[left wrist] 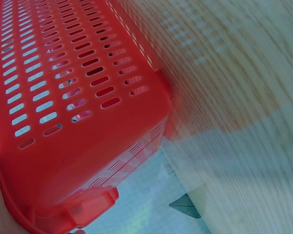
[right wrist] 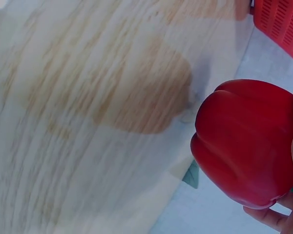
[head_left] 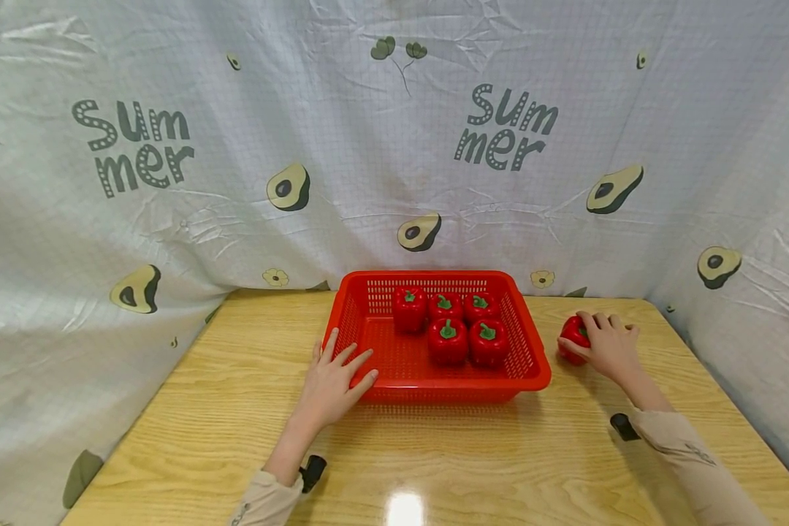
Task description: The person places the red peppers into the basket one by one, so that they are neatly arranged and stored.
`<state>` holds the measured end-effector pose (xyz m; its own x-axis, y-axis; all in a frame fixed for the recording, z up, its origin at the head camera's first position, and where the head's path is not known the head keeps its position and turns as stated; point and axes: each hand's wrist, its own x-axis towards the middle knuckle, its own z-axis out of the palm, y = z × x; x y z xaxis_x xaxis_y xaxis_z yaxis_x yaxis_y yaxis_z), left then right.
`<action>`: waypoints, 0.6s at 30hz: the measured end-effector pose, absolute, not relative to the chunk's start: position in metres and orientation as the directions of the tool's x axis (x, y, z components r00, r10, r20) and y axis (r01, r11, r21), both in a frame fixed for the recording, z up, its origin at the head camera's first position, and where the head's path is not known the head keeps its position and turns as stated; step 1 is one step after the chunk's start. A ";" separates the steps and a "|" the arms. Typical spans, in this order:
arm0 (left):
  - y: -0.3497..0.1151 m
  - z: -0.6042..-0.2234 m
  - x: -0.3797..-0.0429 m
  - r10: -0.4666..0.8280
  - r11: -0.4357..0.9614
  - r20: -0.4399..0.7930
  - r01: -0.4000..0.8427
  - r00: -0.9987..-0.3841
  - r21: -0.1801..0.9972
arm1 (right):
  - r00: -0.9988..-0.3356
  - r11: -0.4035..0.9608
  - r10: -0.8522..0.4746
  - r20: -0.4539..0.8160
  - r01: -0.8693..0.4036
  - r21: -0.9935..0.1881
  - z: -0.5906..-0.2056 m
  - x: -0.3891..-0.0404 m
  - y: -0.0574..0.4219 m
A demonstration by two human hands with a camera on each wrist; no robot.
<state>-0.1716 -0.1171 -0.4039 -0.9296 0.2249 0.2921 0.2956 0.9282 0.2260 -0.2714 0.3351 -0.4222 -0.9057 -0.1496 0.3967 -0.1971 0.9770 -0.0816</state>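
My right hand (head_left: 608,347) grips a red bell pepper (head_left: 572,340) to the right of the basket. In the right wrist view, that bell pepper (right wrist: 246,141) shows its smooth side, with fingers curled at its right edge. Over the front left corner of the red plastic basket (head_left: 394,383) lies my left hand (head_left: 329,383), its fingers spread and fairly straight on the rim. Several red bell peppers (head_left: 447,342) with green stems stand upright in the right and middle parts of the basket. The slotted basket wall (left wrist: 102,141) fills much of the left wrist view.
The basket stands on a wooden table (head_left: 237,409), toward its far edge. A pale cloth (head_left: 342,131) with avocado prints and lettering hangs behind the table and along both sides. Dark wrist devices (head_left: 313,471) sit by the sleeves.
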 end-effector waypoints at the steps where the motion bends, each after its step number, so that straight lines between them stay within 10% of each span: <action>1: -0.117 -0.404 -0.172 0.225 0.928 0.292 0.296 -0.929 0.226 | -0.902 0.977 -0.152 0.403 -0.200 -0.078 -0.421 -0.270 0.335; 18: -0.117 -0.405 -0.173 0.227 0.927 0.293 0.298 -0.929 0.227 | -0.824 0.954 -0.252 0.507 -0.301 -0.015 -0.384 -0.251 0.329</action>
<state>-0.1725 -0.1172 -0.4046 -0.9288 0.2274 0.2926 0.2985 0.9271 0.2269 -0.2506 0.3287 -0.3842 -0.8243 -0.2519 0.5070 -0.3006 0.9536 -0.0150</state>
